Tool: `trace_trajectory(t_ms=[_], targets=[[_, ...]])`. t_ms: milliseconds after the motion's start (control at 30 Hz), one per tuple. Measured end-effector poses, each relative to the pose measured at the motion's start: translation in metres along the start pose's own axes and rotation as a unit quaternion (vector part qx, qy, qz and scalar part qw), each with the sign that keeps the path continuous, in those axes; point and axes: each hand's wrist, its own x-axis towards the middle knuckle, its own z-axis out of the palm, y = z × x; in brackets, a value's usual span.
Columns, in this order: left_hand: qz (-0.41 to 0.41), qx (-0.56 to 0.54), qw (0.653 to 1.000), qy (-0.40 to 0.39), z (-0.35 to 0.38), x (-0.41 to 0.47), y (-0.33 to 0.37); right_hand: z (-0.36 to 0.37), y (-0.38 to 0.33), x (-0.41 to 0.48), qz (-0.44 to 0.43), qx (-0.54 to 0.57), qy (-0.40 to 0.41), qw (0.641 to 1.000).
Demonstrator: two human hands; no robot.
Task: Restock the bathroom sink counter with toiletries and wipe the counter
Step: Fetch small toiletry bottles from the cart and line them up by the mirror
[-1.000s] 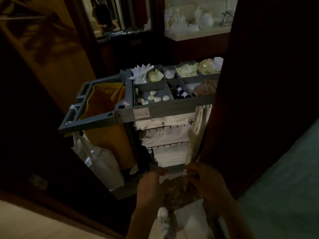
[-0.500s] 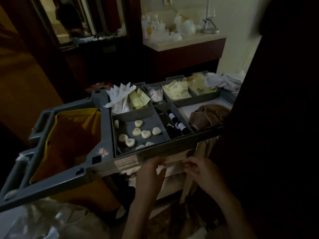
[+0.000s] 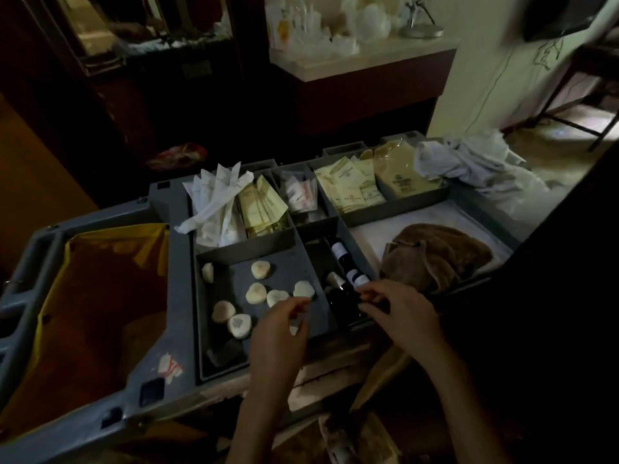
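I stand at a grey housekeeping cart (image 3: pixel 181 296) whose top tray is split into compartments. One compartment holds several pale heart-shaped soaps (image 3: pixel 256 292). The narrow one to its right holds small dark bottles (image 3: pixel 340 251) with white labels. My left hand (image 3: pixel 281 329) hovers over the soap compartment's near right corner, fingers loosely curled with nothing seen in them. My right hand (image 3: pixel 405 313) reaches over the bottles, finger and thumb apart just above a bottle's white cap. Cream sachets (image 3: pixel 348 189) and white wrapped packets (image 3: pixel 214 199) fill the back compartments.
A brown cloth (image 3: pixel 438 256) lies in the tray's right section, with crumpled white rags (image 3: pixel 469 162) behind it. A yellow laundry bag (image 3: pixel 100 296) hangs at the cart's left. Beyond the cart, a pale counter (image 3: pixel 361 58) carries white items. The room is dim.
I have come closer to the cart. Both hands rose from below the tray's front edge to above the soap and bottle compartments.
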Motion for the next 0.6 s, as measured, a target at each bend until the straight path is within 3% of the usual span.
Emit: trace_trajectory(t_ms=[300,433,600], targets=[[-0.001,0.018,1.000,-0.013,0.023,0.094,0.004,-0.007,0.014,0.117,-0.047,-0.054,-0.036,0.997],[0.005,0.019,1.000,-0.010,0.033,0.113,0.002,0.006,0.007,0.146,-0.084,-0.055,-0.102,0.990],[-0.017,0.031,0.999,-0.004,0.033,0.127,0.003,0.015,0.002,0.169,-0.123,-0.133,-0.175,0.968]])
